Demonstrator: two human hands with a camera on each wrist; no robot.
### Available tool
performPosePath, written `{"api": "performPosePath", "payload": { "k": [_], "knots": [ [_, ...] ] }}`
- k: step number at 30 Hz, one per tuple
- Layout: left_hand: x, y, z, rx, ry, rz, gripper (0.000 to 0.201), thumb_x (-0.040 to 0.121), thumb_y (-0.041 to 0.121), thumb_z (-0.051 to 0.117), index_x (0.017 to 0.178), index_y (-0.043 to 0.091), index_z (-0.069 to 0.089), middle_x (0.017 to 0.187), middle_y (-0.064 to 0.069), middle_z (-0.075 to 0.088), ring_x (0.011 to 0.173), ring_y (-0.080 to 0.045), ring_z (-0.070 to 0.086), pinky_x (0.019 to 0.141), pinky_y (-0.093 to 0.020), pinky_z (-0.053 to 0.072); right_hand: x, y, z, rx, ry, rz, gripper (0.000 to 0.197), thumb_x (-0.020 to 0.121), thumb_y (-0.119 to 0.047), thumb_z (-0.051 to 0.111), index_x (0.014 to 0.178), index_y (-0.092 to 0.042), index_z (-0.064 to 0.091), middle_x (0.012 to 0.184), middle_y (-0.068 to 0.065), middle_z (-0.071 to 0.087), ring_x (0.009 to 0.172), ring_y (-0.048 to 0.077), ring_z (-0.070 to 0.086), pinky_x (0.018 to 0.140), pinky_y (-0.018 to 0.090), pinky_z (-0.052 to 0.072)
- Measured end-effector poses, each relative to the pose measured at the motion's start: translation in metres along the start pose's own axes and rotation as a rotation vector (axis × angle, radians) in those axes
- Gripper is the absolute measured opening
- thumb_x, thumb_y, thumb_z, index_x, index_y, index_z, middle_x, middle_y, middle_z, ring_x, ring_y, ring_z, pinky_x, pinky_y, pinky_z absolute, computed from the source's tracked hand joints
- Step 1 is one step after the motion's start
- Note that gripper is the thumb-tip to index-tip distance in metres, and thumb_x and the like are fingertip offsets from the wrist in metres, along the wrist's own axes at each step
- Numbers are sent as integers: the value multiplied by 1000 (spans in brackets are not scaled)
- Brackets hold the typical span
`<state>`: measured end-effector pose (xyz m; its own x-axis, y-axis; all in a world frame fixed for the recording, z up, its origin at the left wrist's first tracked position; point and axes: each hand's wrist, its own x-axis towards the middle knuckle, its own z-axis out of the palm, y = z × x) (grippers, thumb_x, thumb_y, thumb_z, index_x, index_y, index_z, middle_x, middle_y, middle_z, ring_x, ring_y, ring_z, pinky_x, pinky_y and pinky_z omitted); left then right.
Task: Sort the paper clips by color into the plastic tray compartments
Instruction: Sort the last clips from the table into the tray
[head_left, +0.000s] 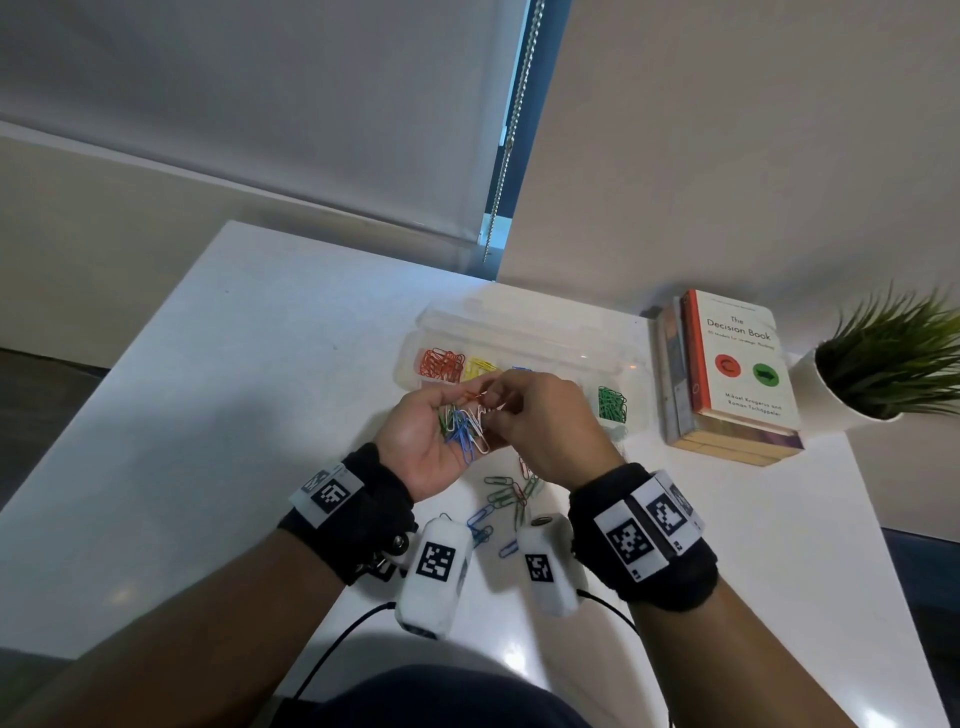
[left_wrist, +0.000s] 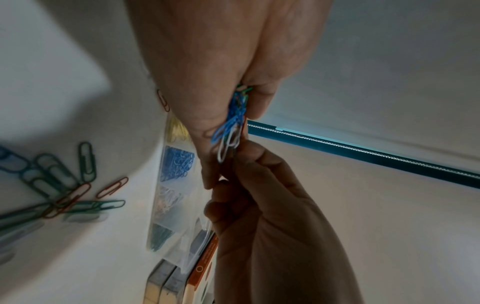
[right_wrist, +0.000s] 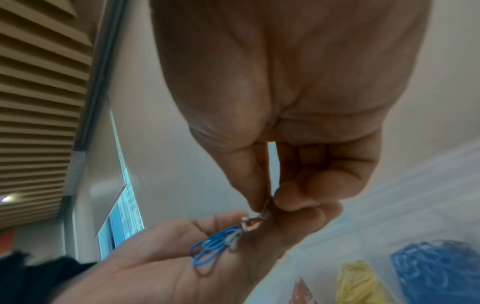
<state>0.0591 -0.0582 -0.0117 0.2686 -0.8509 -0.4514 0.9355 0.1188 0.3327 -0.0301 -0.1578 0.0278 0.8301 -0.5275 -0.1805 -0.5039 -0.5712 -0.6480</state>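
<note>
My left hand (head_left: 431, 431) is palm up over the table, cupping a bunch of mixed paper clips (head_left: 465, 428), mostly blue with white and green. The right hand (head_left: 530, 410) reaches into that bunch, and its thumb and forefinger pinch one clip (right_wrist: 265, 207) at the bunch's far end, where a red clip (head_left: 474, 394) sticks out. Just behind the hands lies the clear plastic tray (head_left: 613, 358): red clips (head_left: 441, 364), yellow clips (head_left: 480, 368) and green clips (head_left: 612, 402) sit in separate compartments. The left wrist view also shows blue clips (left_wrist: 176, 162) and white clips (left_wrist: 166, 199) in their own compartments.
Loose green, blue and red clips (head_left: 506, 496) lie on the white table (head_left: 234, 364) below my hands. A stack of books (head_left: 727, 374) stands right of the tray, with a potted plant (head_left: 883, 358) beyond it. A wall and blind close the far side.
</note>
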Motion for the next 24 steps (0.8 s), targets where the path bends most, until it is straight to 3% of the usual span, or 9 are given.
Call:
{"api": "performPosePath", "payload": {
  "k": [5, 8, 10, 11, 13, 17, 20, 24],
  "knots": [
    [1, -6, 2, -14, -26, -27, 43, 100, 12, 22, 128, -6, 49, 78, -15, 70, 59, -21, 68, 59, -33, 57, 4, 0, 7, -26, 41, 90, 16, 81, -27, 72, 74, -22, 59, 71, -5, 61, 61, 4, 54, 49, 13, 35],
    [4, -7, 2, -18, 38, -29, 41, 99, 11, 28, 128, -5, 52, 84, -13, 70, 60, -20, 67, 57, -31, 57, 5, -5, 9, -63, 45, 127, 11, 81, -28, 70, 76, -27, 60, 75, -2, 64, 63, 10, 57, 48, 15, 37],
    [7, -7, 0, -2, 86, -25, 39, 96, 11, 34, 126, -2, 56, 92, -12, 68, 66, -20, 66, 61, -31, 58, 5, -9, 9, -100, 35, 131, 1, 84, -25, 67, 84, -24, 67, 76, -2, 63, 65, 13, 58, 50, 19, 40],
    [8, -7, -2, 2, 108, -26, 36, 95, 11, 38, 122, 0, 59, 92, -11, 67, 66, -20, 64, 61, -29, 58, 4, -11, 10, -115, 39, 122, 6, 85, -23, 65, 88, -20, 69, 78, 0, 65, 68, 15, 60, 54, 22, 45],
    [8, -7, -2, 0, 147, -34, 30, 94, 12, 41, 115, 4, 61, 87, -11, 68, 65, -19, 64, 58, -28, 57, 4, -13, 12, -126, 50, 103, 11, 85, -18, 61, 92, -17, 69, 84, 5, 69, 75, 20, 65, 63, 28, 53],
    [8, -11, -5, -2, 202, -53, 26, 98, 15, 38, 106, 5, 61, 75, -10, 68, 57, -18, 65, 52, -26, 54, 1, -14, 15, -141, 28, 90, 13, 83, -11, 57, 92, -11, 65, 86, 10, 66, 76, 26, 63, 66, 35, 55],
    [7, -14, -6, 8, 201, -55, 27, 97, 15, 39, 101, 4, 64, 78, -10, 69, 62, -18, 65, 55, -25, 56, 0, -11, 17, -130, 18, 94, 9, 82, -11, 57, 89, -11, 62, 85, 9, 64, 74, 25, 62, 64, 33, 54],
    [2, -12, 0, -2, 129, -40, 32, 92, 12, 39, 88, 0, 69, 75, -12, 67, 58, -20, 65, 55, -28, 56, 2, -5, 13, -58, 28, 111, 9, 80, -14, 63, 76, -17, 56, 74, 1, 60, 63, 15, 55, 49, 21, 39]
  ]
}}
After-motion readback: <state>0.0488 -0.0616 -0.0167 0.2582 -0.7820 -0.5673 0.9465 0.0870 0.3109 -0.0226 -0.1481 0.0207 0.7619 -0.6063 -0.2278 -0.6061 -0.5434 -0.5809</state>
